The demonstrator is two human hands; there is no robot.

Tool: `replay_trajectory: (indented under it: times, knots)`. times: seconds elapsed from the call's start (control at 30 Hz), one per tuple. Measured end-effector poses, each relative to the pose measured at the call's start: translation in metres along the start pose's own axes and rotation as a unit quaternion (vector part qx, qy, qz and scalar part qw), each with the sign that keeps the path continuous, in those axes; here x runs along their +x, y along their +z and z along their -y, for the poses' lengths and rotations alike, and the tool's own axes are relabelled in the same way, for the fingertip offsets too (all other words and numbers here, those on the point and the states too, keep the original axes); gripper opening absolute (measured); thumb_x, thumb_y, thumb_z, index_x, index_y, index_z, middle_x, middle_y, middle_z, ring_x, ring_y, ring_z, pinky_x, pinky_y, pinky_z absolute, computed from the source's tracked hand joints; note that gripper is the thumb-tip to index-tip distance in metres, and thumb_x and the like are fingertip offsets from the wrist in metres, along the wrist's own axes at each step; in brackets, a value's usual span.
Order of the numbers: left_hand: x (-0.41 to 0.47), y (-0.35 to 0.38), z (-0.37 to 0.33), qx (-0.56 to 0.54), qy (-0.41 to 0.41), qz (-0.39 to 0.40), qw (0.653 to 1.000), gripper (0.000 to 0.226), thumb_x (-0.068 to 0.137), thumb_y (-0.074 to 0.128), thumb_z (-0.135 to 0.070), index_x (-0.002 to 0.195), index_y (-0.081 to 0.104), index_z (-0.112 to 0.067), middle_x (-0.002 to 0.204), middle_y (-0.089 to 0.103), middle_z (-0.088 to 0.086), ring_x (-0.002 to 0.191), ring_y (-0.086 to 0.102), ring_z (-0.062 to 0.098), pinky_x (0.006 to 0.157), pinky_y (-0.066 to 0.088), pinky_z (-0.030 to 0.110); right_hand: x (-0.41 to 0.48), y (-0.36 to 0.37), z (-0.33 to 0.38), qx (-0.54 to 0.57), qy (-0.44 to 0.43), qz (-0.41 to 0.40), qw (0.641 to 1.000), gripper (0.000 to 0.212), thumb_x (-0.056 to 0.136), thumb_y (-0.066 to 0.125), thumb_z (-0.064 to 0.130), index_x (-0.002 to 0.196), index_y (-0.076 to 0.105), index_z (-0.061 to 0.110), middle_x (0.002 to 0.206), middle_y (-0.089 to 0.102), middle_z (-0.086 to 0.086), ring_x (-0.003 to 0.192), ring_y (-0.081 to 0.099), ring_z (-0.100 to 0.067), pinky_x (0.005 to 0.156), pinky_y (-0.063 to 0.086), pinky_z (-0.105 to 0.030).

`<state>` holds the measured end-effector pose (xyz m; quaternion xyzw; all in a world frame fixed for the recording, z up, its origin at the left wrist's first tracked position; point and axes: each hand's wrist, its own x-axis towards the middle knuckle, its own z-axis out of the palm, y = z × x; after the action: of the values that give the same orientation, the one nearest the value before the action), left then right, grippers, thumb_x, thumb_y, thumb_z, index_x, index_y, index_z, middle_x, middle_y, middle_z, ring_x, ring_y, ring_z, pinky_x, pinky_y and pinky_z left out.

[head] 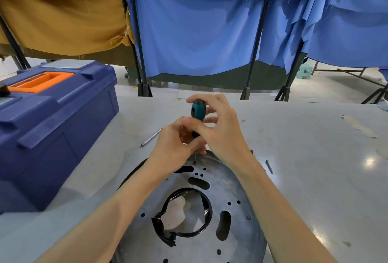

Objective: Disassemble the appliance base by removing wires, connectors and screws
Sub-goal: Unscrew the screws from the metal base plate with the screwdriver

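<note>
Looked midway: appliance base (243,246) near centre, one loose screw (269,166) out on right, black wire (206,208) not yet pulled. Gripped screwdriver (197,111) at far rim, right hand (222,134) round handle, left hand (172,147) pinching below.

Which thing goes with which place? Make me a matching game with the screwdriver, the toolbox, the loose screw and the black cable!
Things:
1. screwdriver
2. blue toolbox
3. loose screw
4. black cable

Places:
a. lying on the table, right of the metal base
b. upright, gripped by the left hand and right hand
c. curled round the base's centre hole
d. standing at the table's left side

Pairs: 1-b, 2-d, 3-a, 4-c
</note>
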<state>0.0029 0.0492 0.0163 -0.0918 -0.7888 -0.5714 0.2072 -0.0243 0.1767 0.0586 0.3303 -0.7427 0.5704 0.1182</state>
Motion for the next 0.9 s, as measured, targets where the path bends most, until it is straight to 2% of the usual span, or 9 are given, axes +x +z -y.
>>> replay_trajectory:
  times: [0.1,0.2,0.33,0.4,0.47,0.6,0.7,0.8,0.9]
  knots:
    - [0.0006,-0.0009,0.0005,-0.033,-0.003,0.011,0.999,0.016,0.084,0.071,-0.022,0.092,0.064,-0.034,0.079,0.074,-0.001,0.071,0.073,0.015,0.064,0.058,0.023,0.0006,0.0002,-0.0003,-0.008,0.003,-0.023,1.0,0.046,0.082,0.075,0.022,0.125,0.061,0.031,0.102,0.061,0.003,0.089,0.057,-0.006,0.082,0.047,-0.012]
    - [-0.0005,-0.0018,0.0,-0.069,-0.012,0.044,0.997,0.012,0.094,0.057,-0.028,0.103,0.064,-0.025,0.084,0.073,0.007,0.075,0.072,0.027,0.075,0.06,0.038,0.002,-0.0043,-0.0002,0.012,0.014,-0.032,0.999,0.053,0.085,0.069,0.007,0.131,0.056,0.029,0.094,0.065,0.007,0.086,0.062,0.0,0.082,0.05,-0.015]
    - [-0.0004,-0.001,0.0014,-0.045,-0.027,0.041,0.998,0.012,0.097,0.054,-0.01,0.103,0.062,-0.018,0.083,0.074,0.005,0.075,0.073,0.023,0.076,0.06,0.035,0.0007,-0.004,0.0024,0.045,-0.001,-0.007,0.999,0.038,0.089,0.057,-0.005,0.112,0.059,0.024,0.099,0.068,0.001,0.09,0.066,-0.003,0.083,0.054,-0.025]
    - [-0.0001,-0.0007,0.002,-0.014,-0.017,0.021,1.0,0.007,0.092,0.063,-0.014,0.097,0.061,-0.019,0.08,0.074,-0.001,0.071,0.072,0.015,0.068,0.059,0.026,0.0005,-0.0021,0.0023,0.043,-0.007,0.001,0.999,0.029,0.089,0.063,0.004,0.108,0.06,0.025,0.104,0.064,0.006,0.097,0.063,-0.007,0.089,0.054,-0.03]
    - [-0.0003,0.0004,0.001,-0.002,-0.017,0.001,1.0,0.015,0.086,0.071,-0.017,0.094,0.06,-0.022,0.076,0.073,-0.007,0.066,0.071,0.01,0.061,0.055,0.017,0.0005,-0.0012,0.0007,0.018,-0.006,-0.009,1.0,0.028,0.084,0.073,0.017,0.108,0.063,0.029,0.109,0.057,0.006,0.097,0.058,-0.006,0.088,0.051,-0.026]
    - [-0.0007,-0.0001,-0.0029,-0.034,-0.023,0.021,0.999,0.018,0.091,0.063,-0.022,0.107,0.061,-0.014,0.083,0.073,0.004,0.071,0.073,0.023,0.07,0.06,0.038,0.0017,-0.003,-0.001,0.012,0.007,-0.04,0.999,0.044,0.084,0.072,0.012,0.123,0.063,0.031,0.102,0.063,0.003,0.086,0.059,-0.003,0.082,0.05,-0.016]
    - [-0.0006,-0.0016,-0.0011,-0.052,-0.031,0.033,0.998,0.017,0.1,0.048,-0.016,0.106,0.062,-0.01,0.082,0.072,0.006,0.074,0.071,0.027,0.077,0.059,0.045,0.002,-0.006,0.0005,0.039,0.009,-0.031,0.999,0.047,0.087,0.062,-0.003,0.123,0.061,0.028,0.099,0.069,0.001,0.09,0.066,-0.01,0.087,0.055,-0.03]
    - [-0.0007,-0.0008,-0.0002,-0.042,-0.035,0.015,0.998,0.01,0.097,0.054,-0.014,0.1,0.063,-0.016,0.077,0.073,0.006,0.072,0.072,0.024,0.074,0.06,0.042,0.0007,-0.0033,0.0018,0.049,0.005,-0.009,0.999,0.034,0.091,0.06,0.002,0.114,0.061,0.026,0.104,0.067,0.001,0.095,0.066,-0.015,0.089,0.055,-0.038]
    - [0.0004,-0.0015,0.0004,-0.002,-0.016,-0.01,1.0,0.013,0.086,0.07,-0.021,0.096,0.062,-0.019,0.075,0.073,0.0,0.067,0.072,0.017,0.066,0.059,0.029,0.0011,-0.0012,0.0004,0.017,0.005,-0.019,1.0,0.033,0.083,0.074,0.02,0.114,0.064,0.028,0.11,0.057,0.002,0.095,0.059,-0.01,0.088,0.053,-0.028]
